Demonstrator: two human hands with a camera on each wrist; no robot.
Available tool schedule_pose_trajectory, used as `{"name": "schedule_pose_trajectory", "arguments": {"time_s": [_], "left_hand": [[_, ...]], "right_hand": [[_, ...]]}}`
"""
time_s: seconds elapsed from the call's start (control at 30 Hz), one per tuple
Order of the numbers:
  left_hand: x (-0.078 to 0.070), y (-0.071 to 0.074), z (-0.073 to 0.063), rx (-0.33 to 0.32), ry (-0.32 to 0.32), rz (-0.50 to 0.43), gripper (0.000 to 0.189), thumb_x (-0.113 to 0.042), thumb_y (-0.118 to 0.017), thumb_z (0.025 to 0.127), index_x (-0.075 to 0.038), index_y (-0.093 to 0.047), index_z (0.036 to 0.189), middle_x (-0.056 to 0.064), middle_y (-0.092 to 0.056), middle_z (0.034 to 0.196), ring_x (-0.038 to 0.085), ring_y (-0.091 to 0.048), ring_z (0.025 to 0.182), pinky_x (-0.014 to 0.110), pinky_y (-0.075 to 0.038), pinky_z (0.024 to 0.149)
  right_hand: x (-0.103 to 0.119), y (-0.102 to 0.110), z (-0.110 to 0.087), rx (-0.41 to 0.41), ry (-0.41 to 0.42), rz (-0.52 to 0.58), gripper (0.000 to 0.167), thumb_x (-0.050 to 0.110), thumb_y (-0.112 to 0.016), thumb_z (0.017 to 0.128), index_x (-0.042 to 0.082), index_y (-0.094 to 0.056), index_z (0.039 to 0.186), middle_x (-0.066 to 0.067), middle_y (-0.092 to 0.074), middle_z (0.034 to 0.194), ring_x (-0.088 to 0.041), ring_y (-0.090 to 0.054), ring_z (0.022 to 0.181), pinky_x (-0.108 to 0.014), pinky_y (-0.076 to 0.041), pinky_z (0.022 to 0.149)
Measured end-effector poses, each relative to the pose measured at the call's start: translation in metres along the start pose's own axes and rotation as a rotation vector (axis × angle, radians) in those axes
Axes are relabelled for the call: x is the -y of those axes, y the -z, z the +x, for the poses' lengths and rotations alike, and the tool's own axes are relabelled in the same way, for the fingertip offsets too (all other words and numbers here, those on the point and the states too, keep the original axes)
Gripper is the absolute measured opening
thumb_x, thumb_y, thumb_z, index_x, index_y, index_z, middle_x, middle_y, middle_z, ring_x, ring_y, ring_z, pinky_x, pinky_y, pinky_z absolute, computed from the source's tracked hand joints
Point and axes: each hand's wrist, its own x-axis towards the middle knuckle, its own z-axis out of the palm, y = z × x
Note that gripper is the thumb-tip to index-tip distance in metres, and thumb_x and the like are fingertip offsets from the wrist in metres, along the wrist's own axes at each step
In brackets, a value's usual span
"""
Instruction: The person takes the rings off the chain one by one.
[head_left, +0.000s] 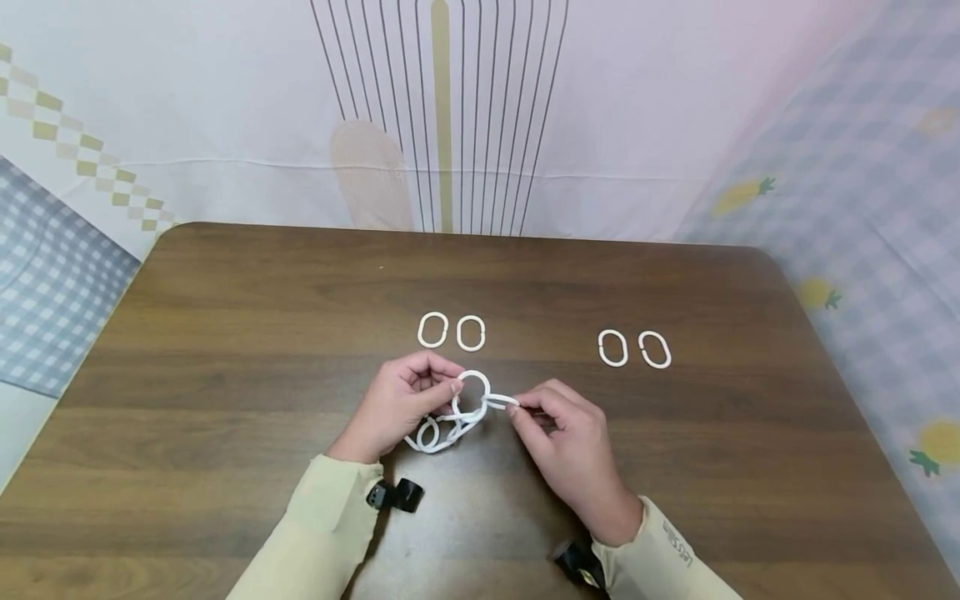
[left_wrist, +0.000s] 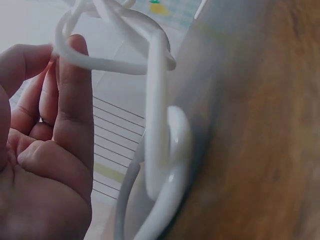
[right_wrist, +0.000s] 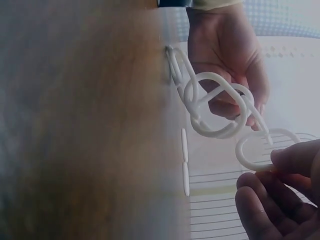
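Observation:
My left hand (head_left: 405, 404) pinches a white oval plastic link (head_left: 488, 390) between thumb and fingers. Below that hand hangs a chain of several more white links (head_left: 442, 446), looped through each other and lying close over the table. Opposite, my right hand (head_left: 573, 442) pinches the outer end of another white link (head_left: 501, 399), which passes through the link at the left fingertips. In the right wrist view, thumb and index finger grip this end link (right_wrist: 240, 155). The left wrist view has the joined links (left_wrist: 156, 110) dangling beside the palm.
On the brown wooden table (head_left: 225, 358), two loose white links lie just beyond my left hand, a left one (head_left: 421, 330) and a right one (head_left: 460, 334). Farther right lie two more, one (head_left: 601, 349) beside the other (head_left: 663, 346). A patterned cloth (head_left: 615, 100) hangs behind the table.

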Motion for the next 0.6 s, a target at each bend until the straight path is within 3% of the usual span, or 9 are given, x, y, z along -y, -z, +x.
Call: {"name": "schedule_pose_trajectory", "arguments": {"time_s": [0.23, 0.43, 0.6], "left_hand": [[0.009, 0.006, 0.002, -0.027, 0.045, -0.167, 0.023, 0.007, -0.067, 0.09, 0.019, -0.06, 0.109, 0.016, -0.068, 0.09, 0.009, -0.063, 0.069, 0.022, -0.057, 0.062], [0.012, 0.009, 0.004, -0.032, 0.083, -0.227, 0.028, 0.008, -0.065, 0.09, 0.022, -0.056, 0.112, 0.012, -0.068, 0.09, 0.008, -0.063, 0.07, 0.022, -0.057, 0.063], [0.015, 0.01, 0.004, -0.034, 0.1, -0.253, 0.029, 0.008, -0.065, 0.09, 0.022, -0.054, 0.113, 0.007, -0.069, 0.088, 0.008, -0.064, 0.07, 0.022, -0.057, 0.064]], "right_hand": [[-0.007, 0.007, 0.005, -0.042, -0.014, -0.024, 0.015, -0.005, -0.08, 0.08, 0.009, -0.077, 0.083, 0.004, -0.069, 0.079, -0.006, -0.062, 0.067, -0.012, -0.051, 0.06], [-0.015, 0.013, 0.008, -0.027, -0.039, -0.053, 0.014, -0.004, -0.083, 0.078, 0.004, -0.08, 0.089, 0.003, -0.072, 0.08, -0.005, -0.061, 0.067, -0.011, -0.049, 0.06], [-0.023, 0.018, 0.012, 0.019, -0.119, -0.098, 0.015, 0.0, -0.084, 0.078, 0.002, -0.08, 0.093, 0.0, -0.074, 0.081, -0.007, -0.063, 0.07, -0.011, -0.048, 0.063]]}}
